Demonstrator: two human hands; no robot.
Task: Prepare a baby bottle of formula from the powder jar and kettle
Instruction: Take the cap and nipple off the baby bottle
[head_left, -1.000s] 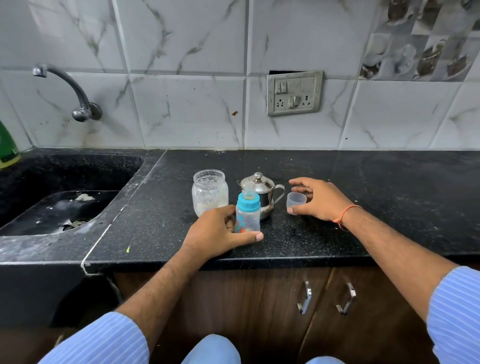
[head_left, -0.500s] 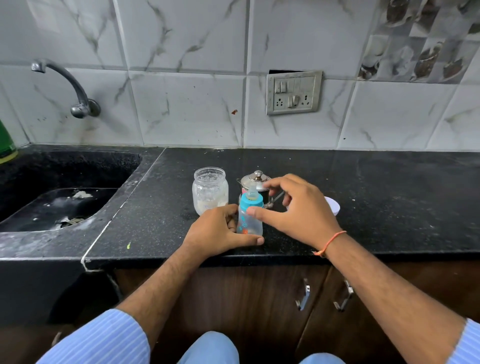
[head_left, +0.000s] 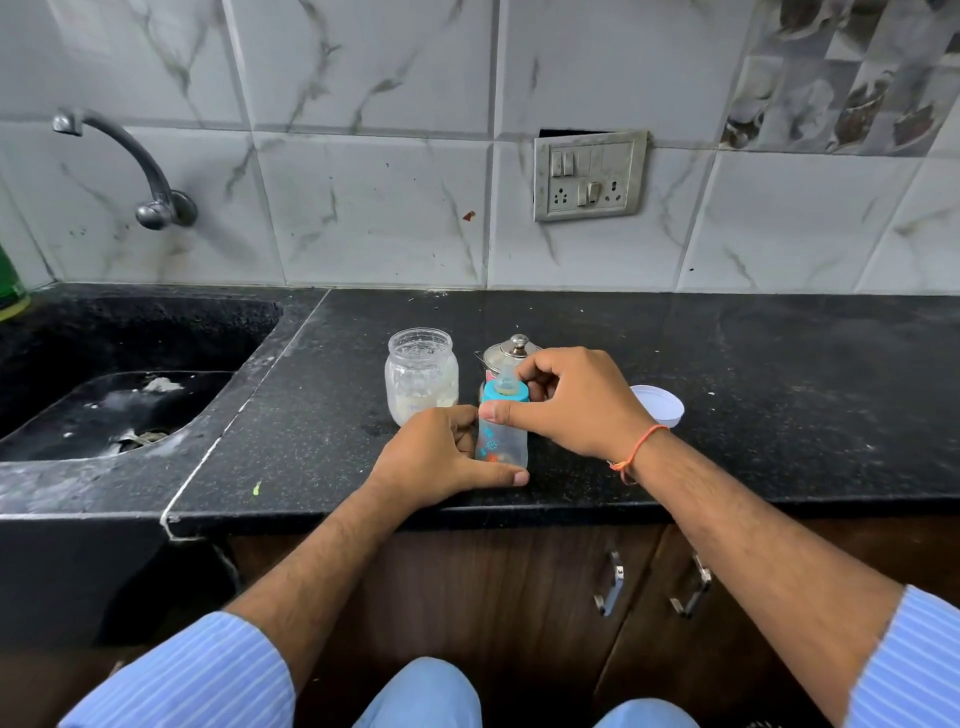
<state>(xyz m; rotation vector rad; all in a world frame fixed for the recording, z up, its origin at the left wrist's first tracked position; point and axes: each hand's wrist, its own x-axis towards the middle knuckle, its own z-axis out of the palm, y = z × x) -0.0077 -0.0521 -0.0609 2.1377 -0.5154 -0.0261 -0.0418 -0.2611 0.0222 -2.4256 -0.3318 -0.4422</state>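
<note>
A small clear baby bottle (head_left: 503, 441) with a blue collar and teat stands upright on the black counter (head_left: 779, 395). My left hand (head_left: 441, 457) grips its lower body from the left. My right hand (head_left: 576, 400) holds the blue collar from the right, thumb in front. Behind the bottle on the left stands an open glass powder jar (head_left: 421, 374) with white powder at the bottom. A small steel kettle (head_left: 506, 351) with a knobbed lid sits behind my right hand, mostly hidden. The bottle's clear cap (head_left: 657, 405) rests on the counter to the right.
A dark sink (head_left: 119, 410) with a wall tap (head_left: 124, 161) lies to the left. A switch and socket plate (head_left: 589, 176) is on the tiled wall. Cupboard handles (head_left: 613, 582) sit under the counter edge. A green object (head_left: 10, 286) shows at the far left.
My right hand left the clear cap on the counter at the right, moved left, and closed on the bottle's blue collar. My left hand stayed on the bottle.
</note>
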